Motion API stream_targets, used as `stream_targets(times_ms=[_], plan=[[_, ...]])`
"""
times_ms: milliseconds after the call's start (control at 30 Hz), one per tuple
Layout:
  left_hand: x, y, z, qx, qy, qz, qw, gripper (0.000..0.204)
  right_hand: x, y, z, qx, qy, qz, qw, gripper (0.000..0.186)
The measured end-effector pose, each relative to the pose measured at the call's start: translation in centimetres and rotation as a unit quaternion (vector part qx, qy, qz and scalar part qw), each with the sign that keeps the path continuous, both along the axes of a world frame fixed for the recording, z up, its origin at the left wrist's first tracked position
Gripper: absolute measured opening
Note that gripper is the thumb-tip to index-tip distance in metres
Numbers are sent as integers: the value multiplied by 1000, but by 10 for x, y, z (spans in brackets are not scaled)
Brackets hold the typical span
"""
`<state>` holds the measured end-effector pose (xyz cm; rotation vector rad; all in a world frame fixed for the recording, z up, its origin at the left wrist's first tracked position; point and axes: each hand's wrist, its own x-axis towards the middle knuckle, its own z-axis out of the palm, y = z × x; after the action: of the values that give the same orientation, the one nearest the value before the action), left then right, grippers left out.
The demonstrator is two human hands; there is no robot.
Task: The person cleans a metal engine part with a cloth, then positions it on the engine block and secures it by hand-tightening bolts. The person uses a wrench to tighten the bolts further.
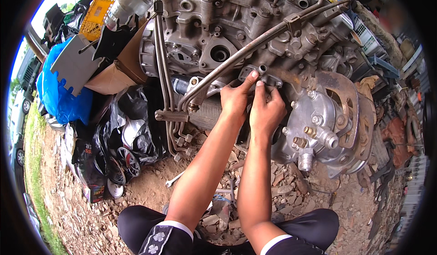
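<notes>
In the head view my left hand [234,99] and my right hand [266,107] are together on a small metal flange fitting with a short tube [263,69], against the lower middle of a large engine block [246,25]. My left thumb presses on the fitting just below its tube, and my right thumb lies beside it; both hands have their fingers curled round it, partly hidden. Steel pipes [227,63] run diagonally just above my hands and down to their left. To the right sits a round metal pump housing with fittings [318,127] and a rusty bracket [353,127].
At the left are a blue plastic bag [59,100], a yellow crate [98,9], a cardboard box [116,82] and black bags of parts [123,136]. A tire [205,116] lies behind the pipes. A wrench [175,177] lies on the rubble-strewn ground [287,200] below.
</notes>
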<state>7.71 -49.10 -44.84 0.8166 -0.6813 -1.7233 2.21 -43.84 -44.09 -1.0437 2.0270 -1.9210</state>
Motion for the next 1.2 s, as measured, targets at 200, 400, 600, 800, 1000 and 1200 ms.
stream_targets(times_ms=[200, 400, 600, 800, 1000, 1200], plan=[[1, 1, 1, 7, 16, 3, 1000, 37, 3, 2, 2, 22, 16, -23, 999, 34], [1, 0, 0, 35, 27, -4, 999, 31, 3, -6, -2, 20, -51, 35, 998, 34], [5, -2, 4, 70, 46, -40, 996, 35, 3, -16, -26, -143, -381, 161, 899, 30], [-4, -5, 4, 78, 112, -15, 990, 42, -1, -18, -27, -91, -147, 53, 983, 29], [11, -8, 1, 85, 42, -134, 987, 44, -5, 0, -3, -139, -547, 214, 797, 29], [6, -12, -7, 70, 91, -90, 989, 41, -1, 2, -1, -64, -416, 170, 891, 27]])
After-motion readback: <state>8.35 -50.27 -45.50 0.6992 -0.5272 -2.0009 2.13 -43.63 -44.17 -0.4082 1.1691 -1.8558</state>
